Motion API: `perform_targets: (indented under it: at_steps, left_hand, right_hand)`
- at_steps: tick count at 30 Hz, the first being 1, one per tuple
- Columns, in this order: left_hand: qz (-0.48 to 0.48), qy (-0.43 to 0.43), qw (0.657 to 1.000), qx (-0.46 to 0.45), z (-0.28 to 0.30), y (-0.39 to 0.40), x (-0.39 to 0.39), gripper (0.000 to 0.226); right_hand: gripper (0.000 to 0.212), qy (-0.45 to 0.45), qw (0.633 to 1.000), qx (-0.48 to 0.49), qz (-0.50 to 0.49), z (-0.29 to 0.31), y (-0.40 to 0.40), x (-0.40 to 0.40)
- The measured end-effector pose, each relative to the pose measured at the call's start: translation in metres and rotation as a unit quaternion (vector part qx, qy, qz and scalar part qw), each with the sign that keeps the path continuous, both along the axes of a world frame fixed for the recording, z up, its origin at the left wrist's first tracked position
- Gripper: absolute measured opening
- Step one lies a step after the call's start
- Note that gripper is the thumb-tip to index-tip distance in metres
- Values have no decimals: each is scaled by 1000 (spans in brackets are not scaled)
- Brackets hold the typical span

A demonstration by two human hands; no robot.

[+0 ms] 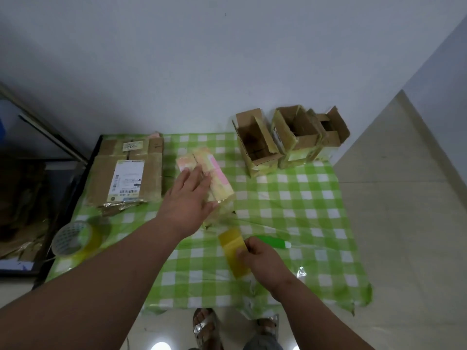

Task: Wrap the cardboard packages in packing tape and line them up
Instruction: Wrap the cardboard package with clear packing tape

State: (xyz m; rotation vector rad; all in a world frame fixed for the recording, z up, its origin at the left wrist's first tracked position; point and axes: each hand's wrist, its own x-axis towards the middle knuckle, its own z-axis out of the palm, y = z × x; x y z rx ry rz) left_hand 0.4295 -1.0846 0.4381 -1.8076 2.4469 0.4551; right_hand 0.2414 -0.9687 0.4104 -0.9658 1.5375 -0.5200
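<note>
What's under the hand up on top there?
The left hand rests on a tape-wrapped yellowish package with pink patches. The part beneath the palm is covered, and the package hides the green checked tablecloth under it.

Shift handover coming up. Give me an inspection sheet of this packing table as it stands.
Surface: low table under a green checked cloth, crinkled at the near edge.
Job's things: taped package at centre; yellow tape roll near it, tape stretched between them; three open cardboard boxes lined up at the far right; flat cartons stacked far left.
Clutter: second tape roll at near left; green-handled tool beside the right hand.
Hands: left hand rests on the package; right hand grips the yellow roll.
Cables: nothing seen.
Surroundings: white wall, tiled floor, dark frame at left.
</note>
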Motion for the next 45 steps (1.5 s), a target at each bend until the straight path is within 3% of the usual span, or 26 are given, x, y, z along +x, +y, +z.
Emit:
perform_targets:
  at_steps: [5, 9, 13, 16, 20, 24, 28, 30, 33, 35, 41, 45]
  left_hand:
    - [104, 127, 978, -125, 4, 23, -14, 53]
    - [149, 189, 961, -138, 3, 40, -19, 26]
    - [162, 178, 960, -142, -2, 55, -23, 31]
    - [227, 185, 944, -153, -9, 67, -31, 50]
    - [324, 262, 908, -32, -19, 82, -47, 81]
    - [342, 286, 894, 33, -28, 88, -58, 105]
    - [358, 302, 882, 42, -33, 88, -63, 109]
    - [364, 307, 878, 40, -35, 88, -64, 110]
    - [373, 309, 875, 23, -36, 89, -66, 108]
    - [375, 310, 873, 10, -38, 90, -67, 106]
    - [379, 330, 865, 3, -44, 90, -67, 107]
    - [374, 338, 864, -11, -46, 90, -64, 101]
  right_hand:
    - [9, 5, 998, 19, 56, -4, -5, -4]
    - [15, 18, 993, 8, 113, -9, -10, -9]
    - [20, 31, 988, -7, 151, -10, -18, -13]
    - [20, 40, 984, -12, 174, -12, -21, -20]
    - [21, 60, 976, -22, 210, -15, -25, -30]
    - [19, 49, 972, -28, 230, -18, -28, -34]
    - [19, 44, 980, -15, 191, -25, -35, -46]
    - [16, 116, 979, -53, 158, -31, -38, -57]
    - [23, 330, 905, -135, 232, -45, -43, -72]
    - [30, 390, 869, -129, 277, -54, -42, -79]
    - [23, 429, 818, -160, 347, -68, -42, -87]
    - [22, 383, 854, -163, 310, -55, -51, -88]
